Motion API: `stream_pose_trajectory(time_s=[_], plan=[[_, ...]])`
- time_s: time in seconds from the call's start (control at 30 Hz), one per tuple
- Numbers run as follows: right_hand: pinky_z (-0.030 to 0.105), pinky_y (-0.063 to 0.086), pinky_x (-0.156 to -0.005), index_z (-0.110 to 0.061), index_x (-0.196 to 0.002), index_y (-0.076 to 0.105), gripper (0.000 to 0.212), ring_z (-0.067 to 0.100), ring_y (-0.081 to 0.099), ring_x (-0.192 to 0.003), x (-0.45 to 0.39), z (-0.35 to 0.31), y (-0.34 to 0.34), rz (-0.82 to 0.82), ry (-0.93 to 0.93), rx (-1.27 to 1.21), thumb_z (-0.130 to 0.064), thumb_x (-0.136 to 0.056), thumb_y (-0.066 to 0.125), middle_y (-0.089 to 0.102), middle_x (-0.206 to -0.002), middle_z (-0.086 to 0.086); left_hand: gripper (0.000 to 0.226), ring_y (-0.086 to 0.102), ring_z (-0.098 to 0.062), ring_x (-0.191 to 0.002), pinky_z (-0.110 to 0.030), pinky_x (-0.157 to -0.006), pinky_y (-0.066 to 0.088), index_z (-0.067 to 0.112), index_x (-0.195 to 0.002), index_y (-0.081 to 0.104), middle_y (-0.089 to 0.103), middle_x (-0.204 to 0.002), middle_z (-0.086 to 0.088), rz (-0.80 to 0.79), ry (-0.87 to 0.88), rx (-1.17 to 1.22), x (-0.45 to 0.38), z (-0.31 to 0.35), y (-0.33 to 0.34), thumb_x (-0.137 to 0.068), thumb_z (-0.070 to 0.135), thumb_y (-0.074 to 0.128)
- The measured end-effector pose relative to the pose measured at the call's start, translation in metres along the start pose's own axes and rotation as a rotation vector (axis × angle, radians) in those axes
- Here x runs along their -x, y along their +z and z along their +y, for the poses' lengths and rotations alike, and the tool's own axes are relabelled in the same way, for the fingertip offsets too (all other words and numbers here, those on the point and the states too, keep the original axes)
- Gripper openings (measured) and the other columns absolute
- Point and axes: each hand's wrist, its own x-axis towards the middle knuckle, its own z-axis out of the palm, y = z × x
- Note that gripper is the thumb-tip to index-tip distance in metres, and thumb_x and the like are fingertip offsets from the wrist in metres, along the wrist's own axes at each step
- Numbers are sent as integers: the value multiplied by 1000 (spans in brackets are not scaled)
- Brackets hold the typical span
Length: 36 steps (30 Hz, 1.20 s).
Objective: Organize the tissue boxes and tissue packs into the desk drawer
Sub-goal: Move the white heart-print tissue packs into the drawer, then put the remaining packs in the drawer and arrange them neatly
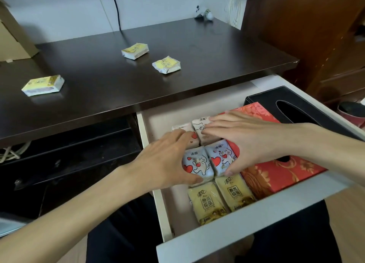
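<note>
Open drawer (pixel 197 241); both hands flat, fingers spread, pressing tissue packs (pixel 199 164), gripping nothing.

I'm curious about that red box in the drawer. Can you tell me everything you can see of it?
The red box looks like cardboard, printed with a gold floral pattern, with a dark opening on top. It lies flat in the open drawer, long side running front to back. The black box sits on its right and the tissue packs on its left. The right hand rests across its top; its far end shows beyond the hand.
</note>
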Motion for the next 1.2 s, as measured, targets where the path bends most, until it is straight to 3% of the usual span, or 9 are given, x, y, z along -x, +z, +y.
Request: stream_pose_trajectory(time_s=[0.13, 0.23, 0.33, 0.43, 0.63, 0.73, 0.87, 1.03, 1.2], plan=[[41, 21, -125, -30, -162, 29, 107, 21, 27, -152, -5, 3, -2, 23, 27, 68, -74, -72, 67, 32, -166, -2, 98, 47, -8, -115, -29, -88, 46, 30, -140, 31, 48, -135, 12, 3, 5, 11, 2, 3, 5, -62, 78, 65], [38, 11, -127, -31, -164, 22, 107, 22, 20, -155, -7, 5, 0, -36, 12, 156, -75, -76, 64, 25, -170, -2, 97, 47, -8, -117, -24, -84, 41, 29, -143, 31, 48, -136, 11, 27, 20, 28, 3, 5, 8, -65, 75, 66], [41, 19, -125, -31, -161, 31, 104, 19, 27, -152, -6, 3, -2, 35, 9, 132, -79, -73, 62, 34, -165, -4, 97, 45, -8, -120, -25, -86, 41, 29, -144, 30, 47, -138, 11, 26, 18, 27, 3, 6, 9, -66, 75, 65], [35, 24, -121, -29, -157, 40, 101, 18, 33, -148, -6, -1, -7, 51, -27, 123, -78, -71, 62, 41, -160, -4, 94, 46, -8, -119, -28, -89, 44, 31, -142, 34, 49, -135, 13, 29, 16, 44, 5, 5, 3, -65, 76, 63], [31, 42, -98, -38, -134, 58, 50, -4, 45, -120, -34, -18, -44, 341, 21, -44, -60, -90, 61, 53, -125, -29, 64, 50, -4, -119, -32, -92, 47, 35, -136, 46, 56, -129, 19, 163, -50, 92, 10, -18, -46, -81, 68, 54], [31, 47, -96, -32, -120, 70, 32, 0, 59, -111, -71, -25, -70, 498, 15, -205, -44, -91, 67, 66, -116, -22, 50, 56, -8, -116, -37, -94, 48, 32, -131, 54, 61, -124, 16, 249, -119, 69, 10, -44, -78, -87, 55, 56], [30, 51, -89, -26, -110, 75, 20, 6, 67, -98, -135, -32, -99, 560, 84, -445, -31, -91, 72, 72, -105, -14, 44, 58, -13, -114, -39, -95, 48, 29, -129, 58, 62, -125, 11, 323, -244, 74, 7, -90, -117, -90, 47, 59], [39, 54, -96, -28, -114, 72, 22, 12, 66, -102, -212, -35, -123, 527, 203, -400, -31, -93, 66, 71, -109, -10, 47, 56, -22, -118, -43, -97, 46, 20, -132, 57, 60, -129, -1, 340, -470, 96, 7, -163, -148, -90, 41, 61], [41, 49, -94, -22, -133, 63, 43, 27, 56, -124, -280, -32, -140, 536, 325, -273, -31, -91, 65, 57, -138, 4, 67, 41, -34, -122, -47, -92, 43, 11, -127, 55, 48, -127, -15, 354, -743, -251, 13, -230, -165, -84, 62, 56]])
